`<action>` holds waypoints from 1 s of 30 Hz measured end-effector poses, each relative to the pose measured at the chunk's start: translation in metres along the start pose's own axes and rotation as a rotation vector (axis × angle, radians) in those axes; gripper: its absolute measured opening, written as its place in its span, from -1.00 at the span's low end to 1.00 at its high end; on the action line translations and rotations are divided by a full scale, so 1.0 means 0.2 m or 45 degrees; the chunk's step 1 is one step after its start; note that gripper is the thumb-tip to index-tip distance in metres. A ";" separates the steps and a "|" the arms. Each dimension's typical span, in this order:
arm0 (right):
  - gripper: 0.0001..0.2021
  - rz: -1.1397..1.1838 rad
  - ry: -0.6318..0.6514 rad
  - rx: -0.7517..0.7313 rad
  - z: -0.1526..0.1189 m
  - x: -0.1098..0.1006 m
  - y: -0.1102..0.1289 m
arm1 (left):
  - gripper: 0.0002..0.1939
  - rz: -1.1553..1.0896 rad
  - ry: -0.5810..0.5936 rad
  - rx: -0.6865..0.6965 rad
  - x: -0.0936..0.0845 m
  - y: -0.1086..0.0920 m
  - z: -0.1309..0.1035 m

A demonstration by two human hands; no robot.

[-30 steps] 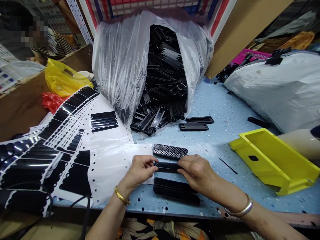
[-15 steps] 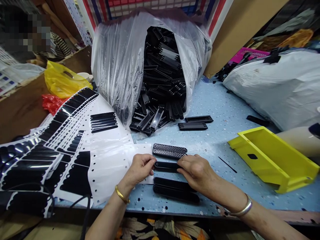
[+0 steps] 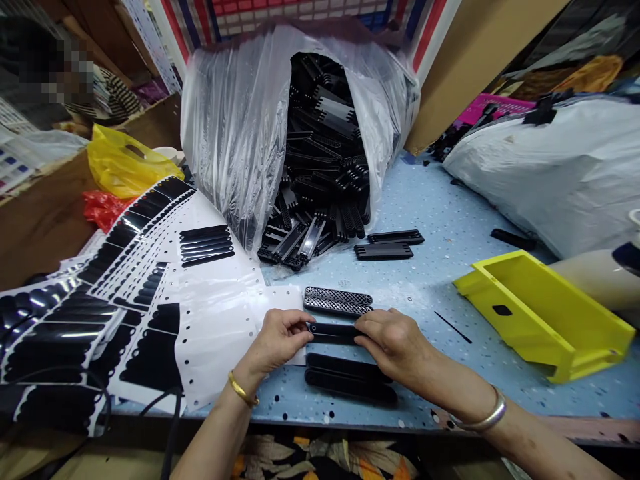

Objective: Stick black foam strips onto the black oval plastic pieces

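A flat black strip-shaped piece (image 3: 334,333) lies between my hands on the blue speckled table. My left hand (image 3: 285,337) pinches its left end, thumb and fingers at the tip. The right end is gripped by my right hand (image 3: 390,337), whose fingers cover that part. Just above is a black piece with a textured lattice top (image 3: 337,301). Below, nearer the table's front edge, lie smooth black pieces (image 3: 350,380) side by side. A white sheet (image 3: 220,340) reaches under my left hand.
Sheets of black stickers (image 3: 145,340) cover the left. A clear plastic bag (image 3: 235,133) spills black pieces at the back. A yellow bin (image 3: 545,313) and a white sack (image 3: 555,173) stand right. A person (image 3: 115,93) is at the far left.
The fingers of my left hand have shifted slightly at the piece's left end, the thumb now lower. My right hand keeps its hold. The whole view has moved a little.
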State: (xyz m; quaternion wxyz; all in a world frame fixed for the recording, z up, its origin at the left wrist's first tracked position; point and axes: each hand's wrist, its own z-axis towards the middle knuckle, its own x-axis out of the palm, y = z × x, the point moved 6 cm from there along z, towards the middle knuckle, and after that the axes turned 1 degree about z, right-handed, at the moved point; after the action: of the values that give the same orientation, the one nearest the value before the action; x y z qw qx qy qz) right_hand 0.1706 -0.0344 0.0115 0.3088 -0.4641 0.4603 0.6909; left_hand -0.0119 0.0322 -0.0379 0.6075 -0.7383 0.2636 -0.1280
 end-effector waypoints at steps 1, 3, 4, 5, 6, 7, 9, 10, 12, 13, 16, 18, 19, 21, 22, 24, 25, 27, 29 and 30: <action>-0.83 0.011 -0.007 0.001 0.00 0.00 0.00 | -0.75 -0.003 0.005 -0.006 0.00 0.00 0.00; -0.84 0.031 -0.022 0.002 -0.01 0.00 -0.01 | -0.75 -0.007 0.017 -0.015 0.00 0.01 0.01; -0.84 0.036 -0.028 0.003 -0.01 0.00 -0.01 | -0.75 -0.011 0.020 -0.018 0.00 0.01 0.01; -0.84 0.037 -0.031 0.004 -0.01 0.00 -0.01 | -0.75 -0.014 0.020 -0.019 0.00 0.01 0.01; -0.85 0.031 -0.030 0.005 -0.01 0.00 -0.01 | -0.75 -0.015 0.019 -0.019 0.00 0.01 0.01; -0.85 0.020 -0.030 0.007 -0.01 0.00 -0.01 | -0.75 -0.015 0.018 -0.020 0.00 0.00 0.01; -0.85 -0.004 -0.026 0.010 0.00 0.00 -0.01 | -0.75 -0.008 0.012 -0.019 0.00 0.00 0.01; -0.85 -0.011 -0.023 0.012 0.00 0.00 -0.01 | -0.75 -0.003 0.012 -0.021 0.00 -0.01 0.01; -0.85 -0.014 -0.009 0.009 0.01 -0.01 -0.01 | -0.75 0.005 0.015 -0.025 0.00 -0.01 0.01; -0.85 -0.016 0.004 0.007 0.01 -0.01 -0.01 | -0.75 0.008 0.016 -0.026 0.00 -0.01 0.00; -0.84 -0.033 0.043 0.002 0.02 0.00 -0.01 | -0.74 0.011 0.017 -0.026 0.00 -0.01 0.01; -0.84 -0.045 0.051 0.002 0.02 0.00 -0.01 | -0.74 0.011 0.018 -0.024 0.00 0.00 0.01; -0.84 -0.048 0.051 0.000 0.02 0.00 -0.01 | -0.73 0.009 0.016 -0.025 0.00 0.00 0.01; -0.83 -0.052 0.051 -0.005 0.02 0.00 0.00 | -0.73 0.007 0.013 -0.025 0.00 0.00 0.01; -0.83 -0.052 0.056 -0.004 0.02 0.00 0.00 | -0.73 0.008 0.014 -0.026 0.00 0.00 0.01; -0.83 -0.048 0.068 0.001 0.02 0.01 -0.01 | -0.72 0.015 0.023 -0.021 0.00 0.00 0.01; -0.83 -0.049 0.072 0.004 0.02 0.01 -0.01 | -0.72 0.019 0.029 -0.016 0.00 0.00 0.00; -0.84 -0.058 0.077 0.004 0.02 0.02 -0.01 | -0.72 0.024 0.033 0.001 0.00 0.00 0.00; -0.84 -0.066 0.070 -0.005 0.02 0.02 -0.01 | -0.72 0.025 0.032 0.015 0.00 0.01 0.00; -0.84 -0.065 0.067 -0.009 0.02 0.02 -0.01 | -0.72 0.021 0.031 0.017 0.00 0.01 0.01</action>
State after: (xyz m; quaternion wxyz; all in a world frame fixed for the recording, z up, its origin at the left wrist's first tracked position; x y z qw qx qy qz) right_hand 0.1691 -0.0301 0.0080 0.3125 -0.4949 0.4540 0.6718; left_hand -0.0121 0.0331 -0.0399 0.6101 -0.7305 0.2763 -0.1338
